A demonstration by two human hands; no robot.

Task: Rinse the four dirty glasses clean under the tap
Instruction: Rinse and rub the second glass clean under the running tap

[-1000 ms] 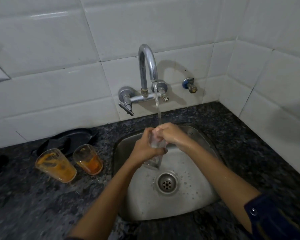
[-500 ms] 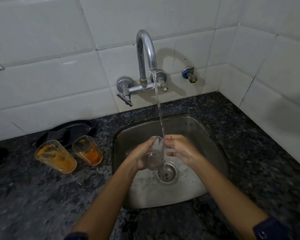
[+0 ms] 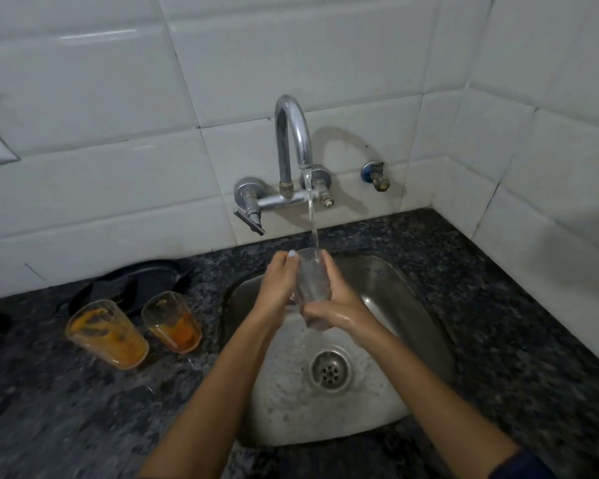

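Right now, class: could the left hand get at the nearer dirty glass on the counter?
Probably yes, once freed. The left hand grips the clear glass under the tap; the dirty glass stands just left of the sink, nothing between.

Head view looks steeply down, close over the sink.

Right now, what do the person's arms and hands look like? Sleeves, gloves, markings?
Both forearms are bare and no gloves are worn. The left hand has a pale-painted thumbnail. The right hand glistens wet. A dark navy sleeve cuff shows at the right elbow. No watch, rings or bands are visible.
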